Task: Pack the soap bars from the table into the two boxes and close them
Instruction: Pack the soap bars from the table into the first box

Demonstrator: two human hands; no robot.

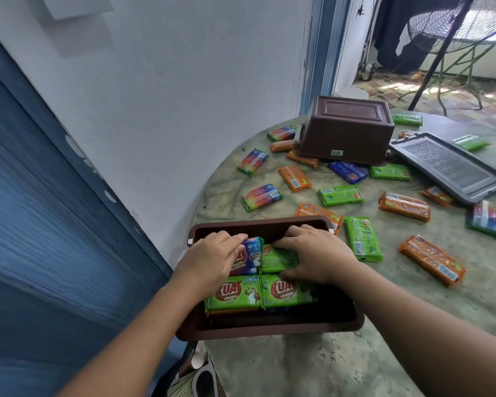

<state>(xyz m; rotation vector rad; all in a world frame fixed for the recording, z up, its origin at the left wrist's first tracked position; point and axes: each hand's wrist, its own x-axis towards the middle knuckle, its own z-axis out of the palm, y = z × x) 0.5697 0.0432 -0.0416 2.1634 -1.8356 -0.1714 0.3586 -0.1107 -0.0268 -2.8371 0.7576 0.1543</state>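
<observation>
My left hand (212,259) pinches a blue-wrapped soap bar (251,256) inside the open brown plastic box (269,328), which overhangs the near left edge of the round green marbled desk (413,325). My right hand (315,255) curls its grip around a green-wrapped soap bar (275,260) beside it. Two more green bars (235,293) lie packed nearer me. Loose orange, green and rainbow-wrapped bars (404,206) scatter across the desk's middle. An upturned brown box (347,128) and a grey lid (447,167) crowd the far side.
</observation>
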